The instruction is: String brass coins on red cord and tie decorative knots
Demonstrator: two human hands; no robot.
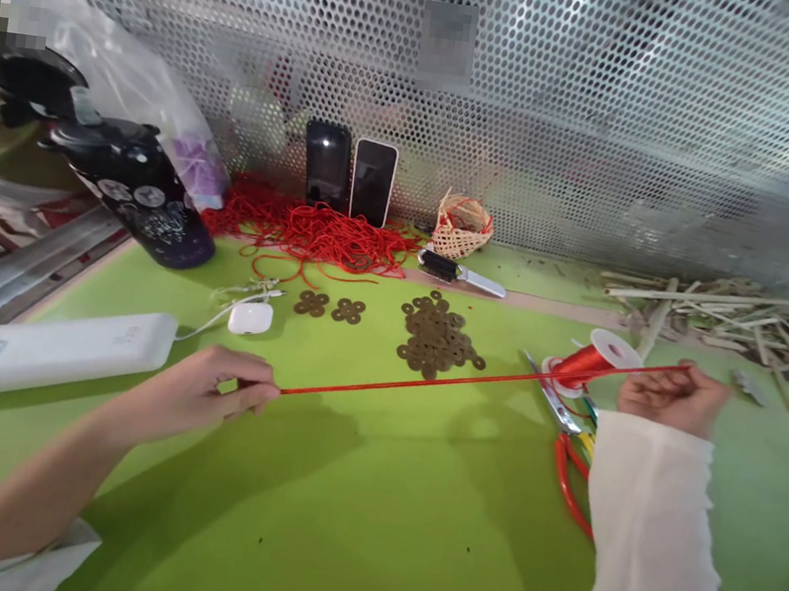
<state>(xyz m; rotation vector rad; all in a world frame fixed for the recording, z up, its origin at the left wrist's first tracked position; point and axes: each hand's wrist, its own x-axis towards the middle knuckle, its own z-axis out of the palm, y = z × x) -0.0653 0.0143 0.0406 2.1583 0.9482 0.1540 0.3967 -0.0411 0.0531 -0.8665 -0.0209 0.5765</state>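
A red cord (419, 382) is stretched taut above the green table (352, 520), running between my two hands. My left hand (225, 385) pinches its left end between thumb and fingers. On the right, higher up, my right hand (677, 395) is closed on the other end. Behind the cord lies a pile of brown coins with holes (437, 334). Two small coin clusters, one (311, 303) beside the other (347, 311), sit to its left. Near my right hand stand a spool of red thread (592, 360) and scissors with red handles (567, 470), partly covered by my sleeve.
Tangled red cords (336, 239) lie at the back, before two phones (374, 183). A small woven basket (462, 225) and a hairbrush (461, 273) are nearby. At left are a dark tumbler (147, 198), a white power bank (63, 353) and an earbud case (250, 318). Dry strips (716, 311) pile up at right.
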